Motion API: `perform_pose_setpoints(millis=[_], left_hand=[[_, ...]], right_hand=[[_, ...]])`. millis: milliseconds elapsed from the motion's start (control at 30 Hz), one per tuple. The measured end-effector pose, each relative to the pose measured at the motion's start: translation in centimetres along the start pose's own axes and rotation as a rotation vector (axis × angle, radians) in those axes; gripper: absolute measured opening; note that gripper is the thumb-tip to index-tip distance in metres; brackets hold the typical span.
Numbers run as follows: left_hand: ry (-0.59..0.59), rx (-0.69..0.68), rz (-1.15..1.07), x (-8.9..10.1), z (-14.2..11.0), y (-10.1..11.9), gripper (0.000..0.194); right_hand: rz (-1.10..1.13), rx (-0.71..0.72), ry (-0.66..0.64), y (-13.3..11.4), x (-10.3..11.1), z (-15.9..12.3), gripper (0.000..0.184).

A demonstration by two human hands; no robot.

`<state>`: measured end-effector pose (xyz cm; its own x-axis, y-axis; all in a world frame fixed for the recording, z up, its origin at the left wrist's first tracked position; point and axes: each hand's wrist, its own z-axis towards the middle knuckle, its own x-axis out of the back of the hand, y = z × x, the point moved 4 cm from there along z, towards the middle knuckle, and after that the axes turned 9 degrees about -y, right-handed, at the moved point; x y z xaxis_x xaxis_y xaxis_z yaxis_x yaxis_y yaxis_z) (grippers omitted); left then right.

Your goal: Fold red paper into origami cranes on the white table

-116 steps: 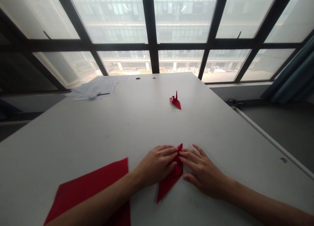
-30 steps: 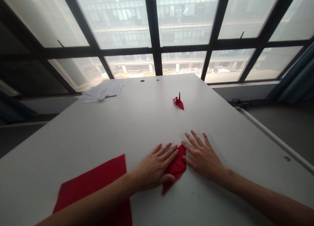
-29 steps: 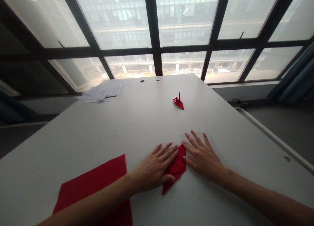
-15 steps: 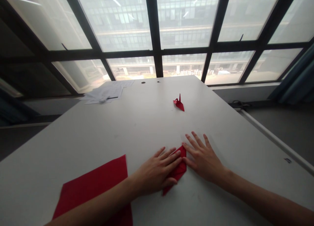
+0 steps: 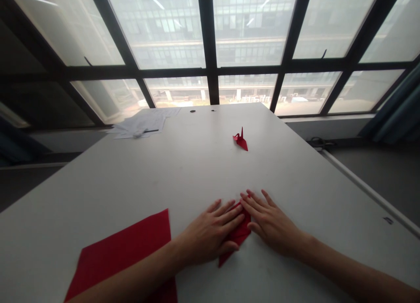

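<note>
A small folded piece of red paper [image 5: 242,229] lies flat on the white table [image 5: 164,176], its lower point sticking out beneath my left hand. Across its left side rests my left hand [image 5: 213,230], flat with fingers apart. My right hand [image 5: 271,222] lies on its right edge, fingers spread, the fingertips over its upper corner. Both hands cover much of the paper, so its full outline is hidden. Under my left forearm is a larger red sheet of paper [image 5: 131,246], partly covered by the arm.
Farther back stands a red origami crane [image 5: 241,141]. Loose white papers [image 5: 138,121] with a dark pen [image 5: 151,131] lie at the far left of the table. Two small holes show near its far edge, with large windows [image 5: 173,31] beyond.
My right hand has moved slightly left and nearer, its fingers now over the folded paper's upper corner. My left hand stays pressed on the paper.
</note>
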<state>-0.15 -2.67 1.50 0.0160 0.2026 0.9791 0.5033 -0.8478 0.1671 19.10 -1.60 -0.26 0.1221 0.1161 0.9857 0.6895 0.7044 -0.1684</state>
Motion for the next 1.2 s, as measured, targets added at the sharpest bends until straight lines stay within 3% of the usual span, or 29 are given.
perform_pose_setpoints(millis=[133,367,667,833,1000,1200], left_hand=[[0.012,-0.013,-0.005,0.0,-0.1,0.1,0.069],[-0.024,0.057,-0.019,-0.3,-0.3,-0.2,0.083],[-0.109,0.084,-0.092,-0.3,-1.8,-0.5,0.072],[-0.088,0.148,-0.063,0.0,-3.0,-0.7,0.068],[0.054,0.172,-0.058,0.9,-1.2,0.5,0.066],[-0.006,0.115,-0.067,-0.6,1.0,2.2,0.089]], right_hand=[[0.009,-0.009,-0.024,0.2,-0.2,-0.1,0.061],[-0.004,-0.016,-0.015,0.1,0.1,0.0,0.063],[0.001,-0.025,0.018,-0.2,0.4,0.1,0.061],[0.02,-0.039,0.002,-0.2,0.4,0.1,0.062],[0.033,-0.035,-0.003,-0.3,0.3,0.1,0.063],[0.026,-0.027,-0.016,-0.1,-0.1,0.0,0.06]])
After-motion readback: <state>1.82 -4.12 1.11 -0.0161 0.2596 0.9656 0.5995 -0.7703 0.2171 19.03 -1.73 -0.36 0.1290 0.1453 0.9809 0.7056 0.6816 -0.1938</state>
